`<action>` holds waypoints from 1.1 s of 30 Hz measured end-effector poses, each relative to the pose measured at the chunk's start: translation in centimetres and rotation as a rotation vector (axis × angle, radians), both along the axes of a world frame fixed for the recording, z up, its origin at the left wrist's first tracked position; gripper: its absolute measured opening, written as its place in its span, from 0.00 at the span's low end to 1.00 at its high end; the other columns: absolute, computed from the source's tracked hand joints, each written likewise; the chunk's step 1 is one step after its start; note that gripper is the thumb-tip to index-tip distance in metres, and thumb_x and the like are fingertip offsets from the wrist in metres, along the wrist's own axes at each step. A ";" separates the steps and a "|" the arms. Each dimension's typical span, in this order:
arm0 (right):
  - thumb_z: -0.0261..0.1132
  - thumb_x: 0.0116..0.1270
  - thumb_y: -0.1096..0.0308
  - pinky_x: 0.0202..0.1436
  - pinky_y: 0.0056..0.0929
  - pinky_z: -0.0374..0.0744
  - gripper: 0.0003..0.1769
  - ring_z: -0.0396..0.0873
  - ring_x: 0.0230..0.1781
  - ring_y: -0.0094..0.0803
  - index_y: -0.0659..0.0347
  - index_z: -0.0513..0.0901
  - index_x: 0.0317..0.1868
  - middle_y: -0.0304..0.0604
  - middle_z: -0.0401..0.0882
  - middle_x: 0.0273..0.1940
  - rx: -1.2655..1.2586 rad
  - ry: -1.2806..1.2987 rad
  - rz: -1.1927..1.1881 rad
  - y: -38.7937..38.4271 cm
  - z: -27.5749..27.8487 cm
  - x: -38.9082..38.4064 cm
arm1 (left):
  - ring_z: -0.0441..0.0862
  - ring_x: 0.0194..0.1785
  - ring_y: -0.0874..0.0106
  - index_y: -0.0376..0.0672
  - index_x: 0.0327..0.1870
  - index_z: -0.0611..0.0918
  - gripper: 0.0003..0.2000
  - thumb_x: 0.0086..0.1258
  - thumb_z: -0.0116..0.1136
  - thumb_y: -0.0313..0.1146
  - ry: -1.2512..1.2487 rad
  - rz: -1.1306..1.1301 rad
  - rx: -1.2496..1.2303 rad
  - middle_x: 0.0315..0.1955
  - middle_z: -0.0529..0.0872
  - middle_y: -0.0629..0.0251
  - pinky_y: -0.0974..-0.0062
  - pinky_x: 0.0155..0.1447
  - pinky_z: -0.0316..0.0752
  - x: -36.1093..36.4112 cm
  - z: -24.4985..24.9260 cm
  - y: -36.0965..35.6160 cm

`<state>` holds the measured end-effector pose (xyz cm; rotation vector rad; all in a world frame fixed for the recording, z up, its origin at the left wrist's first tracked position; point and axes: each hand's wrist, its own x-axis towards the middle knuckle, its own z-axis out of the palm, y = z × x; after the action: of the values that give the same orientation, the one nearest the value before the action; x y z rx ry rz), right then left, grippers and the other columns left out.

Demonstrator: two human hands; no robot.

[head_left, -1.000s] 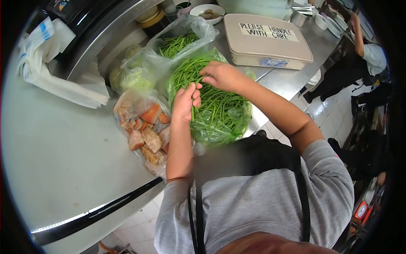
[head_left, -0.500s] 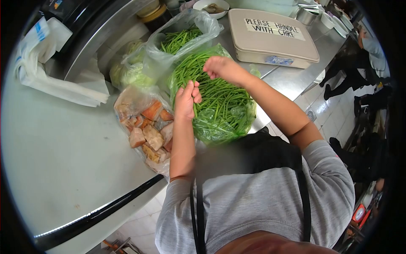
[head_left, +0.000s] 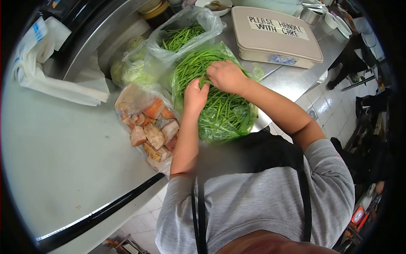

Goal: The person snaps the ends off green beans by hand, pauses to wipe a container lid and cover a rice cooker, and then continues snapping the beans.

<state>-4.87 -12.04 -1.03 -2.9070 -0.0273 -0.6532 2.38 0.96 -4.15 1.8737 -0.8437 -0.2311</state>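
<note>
So the easy thing to read here is the big taped label (head_left: pixel 278 28) on the beige case (head_left: pixel 259 45), hand-lettered PLEASE HANDLE WITH CARE. It sits beyond and to the right of the green plastic bag (head_left: pixel 218 132). There's a blue sticker (head_left: pixel 283 59) on its front edge too, way too small to make out.

That green bag is open and stuffed with long green beans (head_left: pixel 230 111). Both hands are right over it: the left hand (head_left: pixel 196 94) has its fingers narrowed on a bit of bean, and the right hand (head_left: pixel 227 76) is bent in just beside it, fingertips hidden, so can't tell what it's gripping.

Just beyond the green bag, a clear bag (head_left: pixel 213 26) holds more beans. Left of it, another clear bag (head_left: pixel 130 91) has chunks of meat (head_left: pixel 155 136). Farther back, a white bowl (head_left: pixel 220 11) has something brownish in it.
</note>
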 end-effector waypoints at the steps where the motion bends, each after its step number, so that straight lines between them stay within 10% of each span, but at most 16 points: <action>1: 0.55 0.50 0.65 0.34 0.34 0.69 0.06 0.74 0.30 0.37 0.58 0.74 0.26 0.43 0.74 0.29 0.017 -0.012 -0.028 0.0 0.3 0.0 | 0.70 0.24 0.78 0.34 0.36 0.75 0.10 0.55 0.53 0.30 0.119 0.003 0.059 0.26 0.77 0.58 0.80 0.29 0.66 -0.2 0.6 -0.2; 6: 0.54 0.51 0.64 0.35 0.38 0.70 0.10 0.74 0.31 0.43 0.63 0.72 0.26 0.49 0.74 0.28 0.420 0.007 -0.295 -0.2 0.5 0.8 | 0.67 0.22 0.79 0.36 0.37 0.72 0.07 0.59 0.51 0.28 0.603 0.051 -0.271 0.23 0.76 0.64 0.82 0.25 0.63 -0.7 1.6 -1.6; 12: 0.49 0.59 0.60 0.37 0.35 0.71 0.14 0.74 0.32 0.43 0.62 0.75 0.32 0.50 0.75 0.29 0.684 0.203 -0.065 -2.7 -1.3 0.2 | 0.63 0.19 0.79 0.40 0.33 0.72 0.03 0.61 0.49 0.29 1.125 -0.072 -0.804 0.23 0.72 0.67 0.81 0.24 0.60 1.5 2.9 0.3; 18: 0.53 0.58 0.60 0.35 0.30 0.71 0.13 0.73 0.28 0.37 0.62 0.75 0.32 0.47 0.75 0.26 0.953 0.347 0.172 -2.5 -0.8 -0.1 | 0.63 0.20 0.79 0.40 0.34 0.72 0.05 0.62 0.48 0.31 1.117 -0.072 -0.856 0.24 0.73 0.67 0.81 0.25 0.60 2.2 3.0 0.7; 27: 0.53 0.56 0.64 0.33 0.39 0.71 0.11 0.73 0.28 0.47 0.63 0.74 0.26 0.50 0.74 0.24 0.509 0.100 -0.189 0.3 0.2 1.1 | 0.67 0.23 0.81 0.39 0.35 0.72 0.06 0.63 0.47 0.31 0.727 0.092 -0.674 0.27 0.77 0.64 0.84 0.28 0.63 0.0 3.6 0.4; 33: 0.56 0.53 0.59 0.33 0.38 0.72 0.11 0.74 0.28 0.43 0.59 0.76 0.29 0.48 0.75 0.24 0.342 0.458 -0.104 1.8 0.2 1.7 | 0.68 0.24 0.76 0.37 0.34 0.72 0.07 0.63 0.46 0.31 0.523 0.333 -0.694 0.21 0.73 0.67 0.82 0.31 0.64 0.7 4.3 2.1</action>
<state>-3.14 -10.23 -0.80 -2.6594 0.2645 0.0119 3.05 3.02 0.13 1.1851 -0.1944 -0.1758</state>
